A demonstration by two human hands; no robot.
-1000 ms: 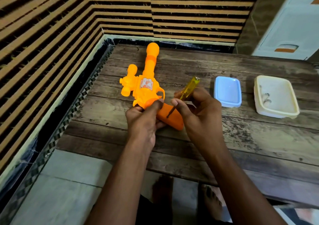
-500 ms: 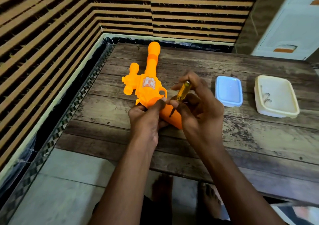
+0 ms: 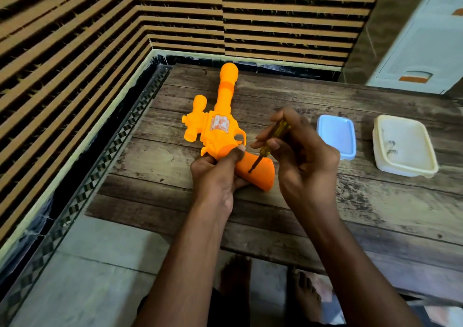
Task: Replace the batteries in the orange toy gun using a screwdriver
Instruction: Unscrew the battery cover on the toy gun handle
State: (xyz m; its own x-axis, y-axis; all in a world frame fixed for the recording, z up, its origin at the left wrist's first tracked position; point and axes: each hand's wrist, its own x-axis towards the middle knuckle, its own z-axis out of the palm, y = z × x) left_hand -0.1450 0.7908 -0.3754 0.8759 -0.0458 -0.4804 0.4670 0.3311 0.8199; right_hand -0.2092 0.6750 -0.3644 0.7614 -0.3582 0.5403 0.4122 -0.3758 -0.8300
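Note:
The orange toy gun point(image 3: 217, 128) lies on the wooden table point(image 3: 325, 206), barrel pointing away, handle toward me. My left hand point(image 3: 215, 176) grips the gun where the body meets the handle, thumb on top. My right hand point(image 3: 298, 151) holds a yellow-handled screwdriver point(image 3: 271, 138) between thumb and fingers. Its dark shaft slants down and its tip touches the top face of the handle.
A blue plastic lid point(image 3: 337, 136) lies right of my right hand. Farther right stands a cream plastic container point(image 3: 404, 146) with small dark metal items inside. A striped wall runs along the left and back. My bare feet show below the table's near edge.
My right hand has shifted its hold on the screwdriver handle, fingers closing round it and turning. The gun and my left hand have stayed nearly in place.

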